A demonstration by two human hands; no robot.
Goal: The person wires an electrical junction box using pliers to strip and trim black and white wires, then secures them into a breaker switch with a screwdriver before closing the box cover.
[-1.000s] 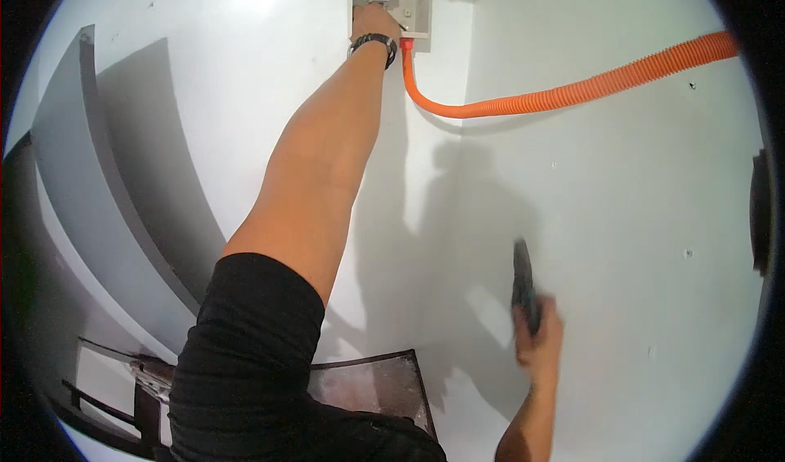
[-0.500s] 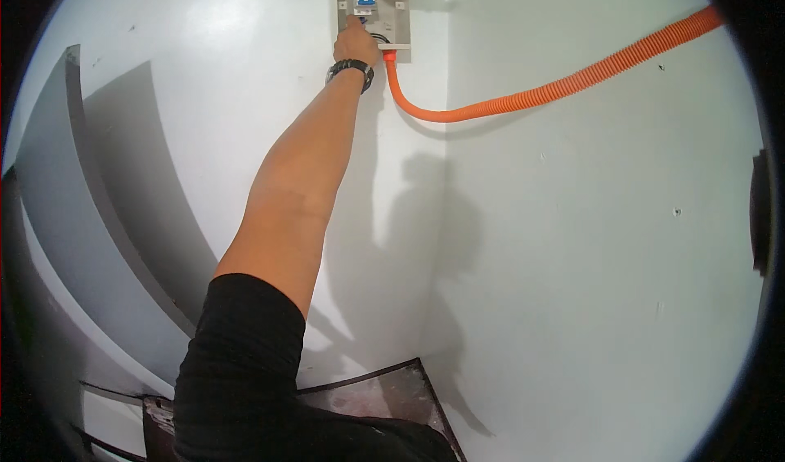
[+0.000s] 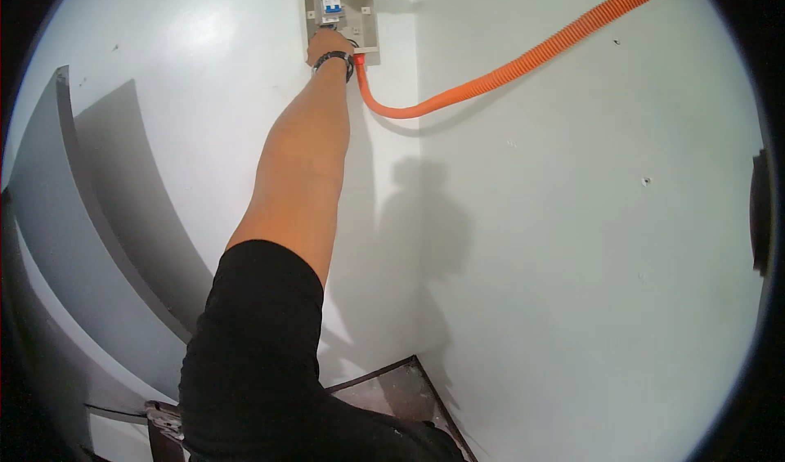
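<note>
So I'm watching the head view and the left hand (image 3: 327, 43) is stretched way up to a small wall box (image 3: 342, 8) mounted high near the inside corner of the room. The fingers are pressed against the lower part of the box, just under the white breaker with the blue tab (image 3: 331, 4). Can't tell if they're pinching anything or just resting there, since the back of the hand and the wrist band (image 3: 334, 60) hide the fingertips. The right hand isn't in the picture at all.

The box sits flat on the wall, face pointing out into the room, long axis running up and down. The breaker inside stands upright the same way. An orange ribbed hose (image 3: 507, 69) leaves the bottom right corner of the box, dips in a curve just beside the wrist, then climbs off to the upper right across the other wall.

What worries me: the arm is fully extended, so there's not much fine control up there, and a slip could knock the breaker tab or drag the hand into the hose where it enters the box. Fingers around exposed terminals would be my bigger concern, but I can't see whether anything is bare. The one-handed reach looks a bit off balance too.
</note>
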